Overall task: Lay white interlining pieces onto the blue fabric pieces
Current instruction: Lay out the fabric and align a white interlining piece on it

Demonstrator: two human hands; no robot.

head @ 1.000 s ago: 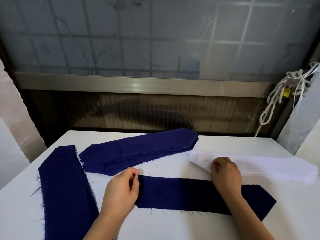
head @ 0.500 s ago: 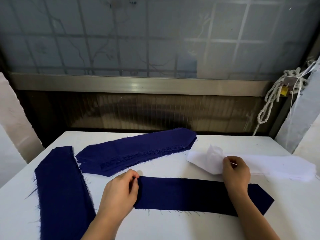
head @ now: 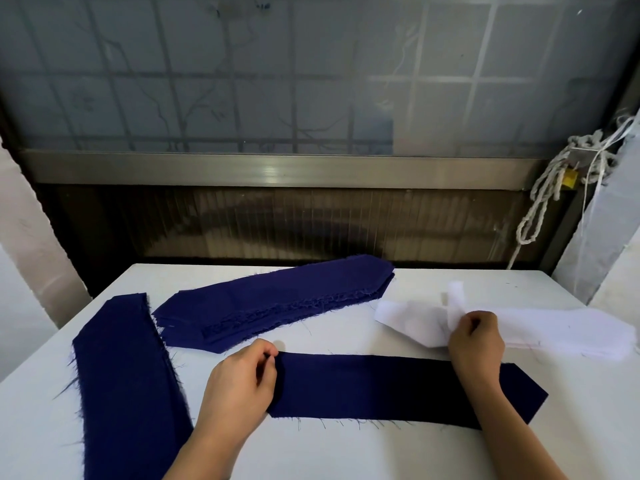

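My right hand (head: 476,341) pinches lifted top piece of white interlining stack (head: 561,332), just beyond flat dark-blue pointed fabric strip (head: 398,389) on white counter (head: 346,455). My left hand (head: 242,382) pinches strip's left end. Strip runs left-right, roughly parallel to stack; I judge short pull toward me.

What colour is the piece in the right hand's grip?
The interlining piece is white; the head view shows it best.

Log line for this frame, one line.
left hand holds blue piece end | right hand pinches white interlining piece off stack | laid: not yet
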